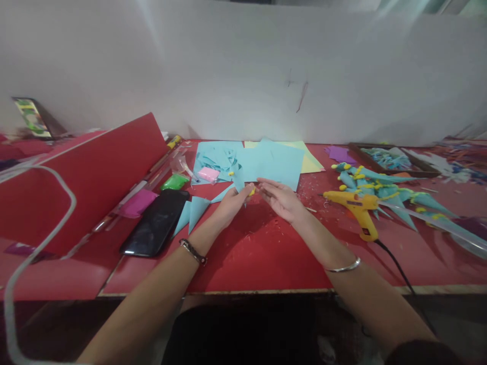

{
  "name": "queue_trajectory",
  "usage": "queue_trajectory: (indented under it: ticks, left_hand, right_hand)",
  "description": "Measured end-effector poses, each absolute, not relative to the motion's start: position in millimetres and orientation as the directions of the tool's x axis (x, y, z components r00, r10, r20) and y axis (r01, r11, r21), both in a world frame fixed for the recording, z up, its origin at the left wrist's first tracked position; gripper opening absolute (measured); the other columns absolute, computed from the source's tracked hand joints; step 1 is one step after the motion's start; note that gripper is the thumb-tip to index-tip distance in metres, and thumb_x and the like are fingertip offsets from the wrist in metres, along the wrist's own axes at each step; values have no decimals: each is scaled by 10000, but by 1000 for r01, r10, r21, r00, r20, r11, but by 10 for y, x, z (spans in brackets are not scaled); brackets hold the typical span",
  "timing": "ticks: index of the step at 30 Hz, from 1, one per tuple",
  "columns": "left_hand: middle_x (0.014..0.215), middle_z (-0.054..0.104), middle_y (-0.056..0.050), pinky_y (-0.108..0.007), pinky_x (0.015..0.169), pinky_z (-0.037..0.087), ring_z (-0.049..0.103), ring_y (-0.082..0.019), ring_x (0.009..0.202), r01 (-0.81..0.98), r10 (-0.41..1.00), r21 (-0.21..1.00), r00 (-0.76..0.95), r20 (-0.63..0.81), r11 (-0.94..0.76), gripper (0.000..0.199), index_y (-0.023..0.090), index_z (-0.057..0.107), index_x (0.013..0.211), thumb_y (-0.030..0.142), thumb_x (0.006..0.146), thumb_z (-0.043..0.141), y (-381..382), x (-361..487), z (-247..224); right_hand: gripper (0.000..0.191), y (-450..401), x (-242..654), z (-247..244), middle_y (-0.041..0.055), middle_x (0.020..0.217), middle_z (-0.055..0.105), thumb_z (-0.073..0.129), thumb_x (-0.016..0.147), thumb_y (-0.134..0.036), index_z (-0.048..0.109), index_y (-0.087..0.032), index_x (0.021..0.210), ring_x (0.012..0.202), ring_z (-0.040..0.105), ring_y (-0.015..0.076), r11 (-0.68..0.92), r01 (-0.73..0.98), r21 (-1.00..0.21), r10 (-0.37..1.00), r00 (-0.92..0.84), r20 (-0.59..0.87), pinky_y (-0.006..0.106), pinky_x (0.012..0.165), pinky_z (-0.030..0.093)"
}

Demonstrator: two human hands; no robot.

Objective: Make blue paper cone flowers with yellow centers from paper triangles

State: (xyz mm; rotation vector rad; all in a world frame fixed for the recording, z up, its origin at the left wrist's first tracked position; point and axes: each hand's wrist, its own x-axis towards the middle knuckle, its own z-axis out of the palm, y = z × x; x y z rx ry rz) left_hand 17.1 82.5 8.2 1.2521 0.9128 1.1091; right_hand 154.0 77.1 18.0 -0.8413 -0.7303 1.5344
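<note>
My left hand [233, 204] is closed round a light blue paper cone [238, 177], which points up past the fingers. A bit of yellow [252, 192] shows at the fingertips of that hand. Just to the right, my right hand [280, 198] has its fingers apart, with nothing seen in it. Blue paper sheets [274, 161] lie behind both hands. More blue paper cones [198, 209] rest on the red table left of my left hand.
A yellow glue gun [355, 207] lies at the right, by finished blue cones with yellow trim [388, 195]. A black phone [155, 223], a green packet [174, 182] and a red board [87, 177] are at the left. A tray [418, 169] stands at the back right.
</note>
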Motion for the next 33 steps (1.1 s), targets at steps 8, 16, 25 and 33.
queue_trajectory:
  ticks: [8, 16, 25, 33]
  left_hand:
    - [497, 353, 53, -221, 473, 240, 302, -65, 465, -91, 968, 996, 246, 42, -20, 318, 150, 527, 616, 452, 712, 542, 811, 173, 96]
    - [475, 285, 65, -230, 455, 211, 241, -58, 439, -117, 964, 993, 260, 51, -21, 377, 170, 394, 525, 465, 703, 547, 819, 161, 125]
    - [504, 366, 51, -222, 478, 250, 312, -63, 466, -114, 968, 993, 248, 46, -18, 327, 150, 520, 617, 465, 694, 560, 816, 167, 90]
    - [526, 372, 53, -212, 484, 251, 320, -61, 481, -106, 971, 994, 234, 54, -30, 327, 148, 503, 615, 461, 693, 556, 840, 172, 56]
  right_hand:
    - [100, 762, 1540, 160, -61, 517, 543, 660, 670, -240, 655, -144, 697, 413, 450, -9, -120, -534, -837, 992, -86, -88, 77, 428, 430]
    - [163, 770, 1526, 179, 0, 685, 675, 545, 710, -36, 661, -151, 708, 632, 603, 34, -150, -557, -817, 989, -84, -124, 101, 622, 501]
    - [64, 773, 1550, 150, -44, 565, 632, 614, 689, -115, 647, -158, 724, 490, 556, 8, -126, -568, -814, 992, -89, -91, 75, 500, 464]
    - [71, 781, 1530, 174, -20, 614, 664, 591, 733, -164, 649, -164, 692, 572, 608, 34, -98, -559, -824, 994, -11, -111, 86, 520, 476]
